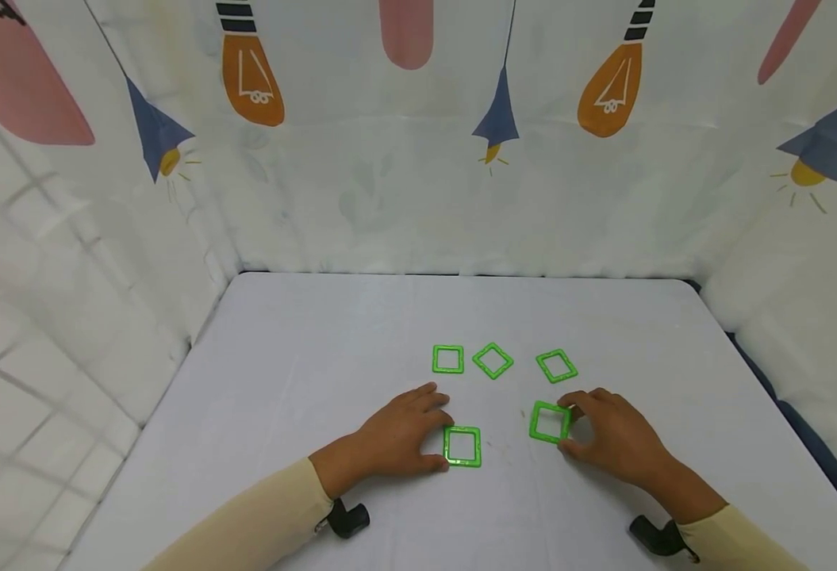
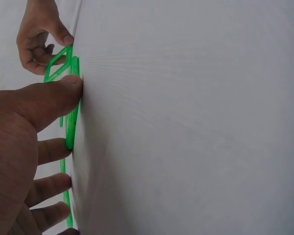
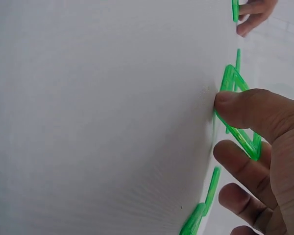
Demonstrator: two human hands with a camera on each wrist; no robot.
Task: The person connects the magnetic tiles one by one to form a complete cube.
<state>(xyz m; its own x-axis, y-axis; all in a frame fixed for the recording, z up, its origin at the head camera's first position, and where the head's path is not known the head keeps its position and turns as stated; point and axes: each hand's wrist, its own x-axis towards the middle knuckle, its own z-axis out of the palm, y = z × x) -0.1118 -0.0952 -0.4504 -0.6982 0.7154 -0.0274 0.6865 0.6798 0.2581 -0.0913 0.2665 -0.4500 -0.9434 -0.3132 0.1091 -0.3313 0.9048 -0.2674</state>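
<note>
With thumb and forefinger at opposite corners, my left hand (image 1: 402, 434) pinches a green square frame (image 1: 478, 446) that lies flat at the front middle of the white table. To its right, my right hand (image 1: 618, 440) grips a second green square frame (image 1: 535, 419) by its right side. That one is tilted, one side raised, in the right wrist view, where the thumb presses on the green frame (image 3: 245, 142). Behind the hands lie three more green frames: a square (image 1: 448, 371) at left, a turned one (image 1: 478, 365) beside it, and another (image 1: 570, 363) farther right.
The white table (image 1: 304, 341) has a fabric wall (image 1: 404, 214) with printed lamps and bulbs along its back, and more fabric at both sides. A black wrist camera (image 1: 349, 520) is strapped at the left cuff, another (image 1: 654, 536) at the right.
</note>
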